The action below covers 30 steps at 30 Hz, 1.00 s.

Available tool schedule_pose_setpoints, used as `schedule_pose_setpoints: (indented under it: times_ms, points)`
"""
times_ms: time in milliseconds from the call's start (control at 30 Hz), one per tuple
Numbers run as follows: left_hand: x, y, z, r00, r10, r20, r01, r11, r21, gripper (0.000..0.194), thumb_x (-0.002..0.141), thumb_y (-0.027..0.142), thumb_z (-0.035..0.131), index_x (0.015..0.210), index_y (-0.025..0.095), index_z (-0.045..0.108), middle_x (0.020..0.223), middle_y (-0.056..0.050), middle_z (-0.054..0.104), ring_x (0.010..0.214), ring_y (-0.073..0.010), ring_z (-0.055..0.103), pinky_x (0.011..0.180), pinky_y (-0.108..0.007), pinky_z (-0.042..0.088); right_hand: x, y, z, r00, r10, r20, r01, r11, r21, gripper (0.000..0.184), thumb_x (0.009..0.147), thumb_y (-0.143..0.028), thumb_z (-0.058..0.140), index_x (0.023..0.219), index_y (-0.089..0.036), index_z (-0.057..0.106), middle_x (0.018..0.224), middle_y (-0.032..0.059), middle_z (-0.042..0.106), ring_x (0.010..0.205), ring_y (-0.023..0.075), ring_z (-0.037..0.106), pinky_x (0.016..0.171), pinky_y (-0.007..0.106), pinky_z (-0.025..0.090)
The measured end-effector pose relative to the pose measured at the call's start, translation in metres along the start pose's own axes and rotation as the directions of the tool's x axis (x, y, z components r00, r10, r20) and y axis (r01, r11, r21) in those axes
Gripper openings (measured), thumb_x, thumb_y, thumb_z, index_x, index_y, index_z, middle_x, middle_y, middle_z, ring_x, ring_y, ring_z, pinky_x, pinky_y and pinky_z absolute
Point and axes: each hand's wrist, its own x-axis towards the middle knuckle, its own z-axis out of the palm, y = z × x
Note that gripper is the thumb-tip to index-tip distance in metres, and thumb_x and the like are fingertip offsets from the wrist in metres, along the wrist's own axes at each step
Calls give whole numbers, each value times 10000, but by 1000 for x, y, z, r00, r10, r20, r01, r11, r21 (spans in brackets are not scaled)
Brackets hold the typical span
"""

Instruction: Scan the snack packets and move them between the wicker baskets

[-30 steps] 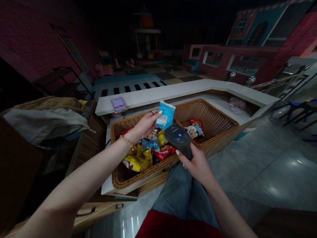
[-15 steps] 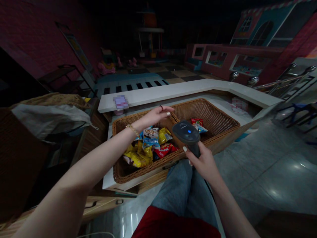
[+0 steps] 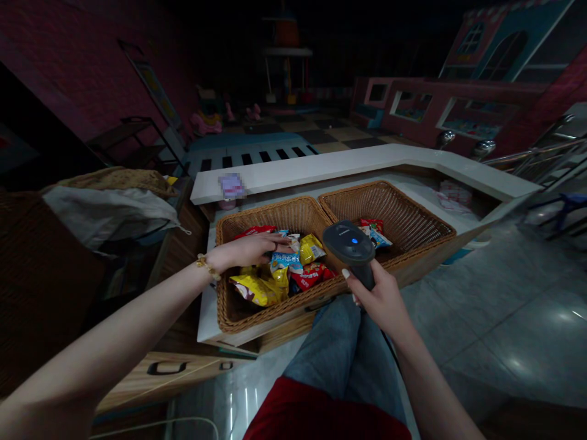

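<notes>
- Left hand (image 3: 252, 249): palm down inside the left basket (image 3: 279, 309), fingers stretched over the blue-and-white packet (image 3: 287, 263). Thumb side hidden; I can't make out whether the fingertips pinch anything or merely rest there.
- Right hand (image 3: 380, 299): closed round the handle of the dark handheld scanner (image 3: 349, 243), its head up with a blue light showing. The scanner stands in front of where the two baskets meet.
- Packet location: upper part of the pile, middle of the left basket. A yellow packet (image 3: 312, 249) lies just to its right, a red packet (image 3: 310, 277) on its near right, a larger yellow bag (image 3: 257, 289) on its near left.
- Right basket (image 3: 424, 223): a red pack (image 3: 372, 223) and a blue pack (image 3: 380, 238) at its left end, partly behind the scanner. Both baskets sit side by side on the white table (image 3: 208, 321).
- Handling estimate, packet: light, soft, puffy; film glossy, so probably slippery. Contents may crush under a hard squeeze. Best hold: a light pinch at a crimped end or top edge, keeping the broad face uncovered.
- Handling estimate, scanner: stiff, heavier at the head; the full wrap on the handle suits it.
</notes>
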Motion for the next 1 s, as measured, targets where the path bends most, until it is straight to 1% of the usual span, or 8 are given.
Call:
schedule_pose_setpoints:
  times_ms: [200,333,400,500,600,700,800,1000]
  points:
    - [8,7,-5,992,-12,-128,-5,991,-134,387,976,232,556,1332,304,689,1473,-17,623,1402,-188,532,1186,-291,350,0,-4,1,1000,-12,-3,11,1000,-17,327,896,-423,620,1108,-178,665,652,12,669,641,227,670,557,281,486]
    - [23,13,-10,933,-244,-266,136,920,-368,312,946,373,622,1182,219,756,1168,-28,778,1075,-215,711,1004,-289,503,0,-2,1,1000,-5,1,5,1000,-17,336,905,-425,621,1128,-178,660,659,8,670,639,222,669,557,277,484]
    - [34,18,-11,863,-387,-325,136,797,-589,345,903,443,688,1115,178,750,974,-28,794,846,-184,718,824,-266,553,0,-2,1,1000,-3,5,3,1000,-14,330,910,-424,621,1133,-183,659,665,6,671,639,219,668,557,275,483]
    - [48,30,-12,788,-521,-330,-49,480,-876,391,836,465,785,1081,173,697,823,-20,761,687,-148,690,667,-239,551,0,-2,2,1000,0,14,0,1000,-7,318,916,-419,618,1132,-189,656,671,6,671,648,219,671,556,273,482]
    - [57,43,-11,792,-555,-255,-195,166,-967,303,862,414,787,1005,173,672,739,-23,738,595,-139,672,617,-252,561,0,-3,4,1000,-2,14,2,1000,7,314,907,-404,623,1134,-189,652,647,-2,657,638,217,666,550,270,477]
    - [60,50,-7,801,-569,-187,-224,6,-975,303,930,446,708,899,146,685,723,-63,741,583,-153,683,598,-268,573,0,-3,7,1000,-3,16,3,1000,11,287,902,-396,623,1101,-192,655,605,-17,631,596,208,648,537,265,470]
    - [62,51,-4,781,-603,-164,-221,-22,-975,324,922,457,718,929,133,721,830,-101,779,622,-169,714,602,-279,591,0,-3,10,1000,-2,28,2,1000,2,244,894,-380,622,1053,-197,648,572,-34,601,549,195,624,524,260,463]
    - [63,51,-2,693,-708,-137,-203,-10,-979,231,897,329,763,994,120,747,875,-101,798,591,-161,715,590,-288,610,0,-4,17,999,-11,48,11,1000,-2,229,891,-368,615,1043,-199,640,543,-53,565,482,182,579,524,267,466]
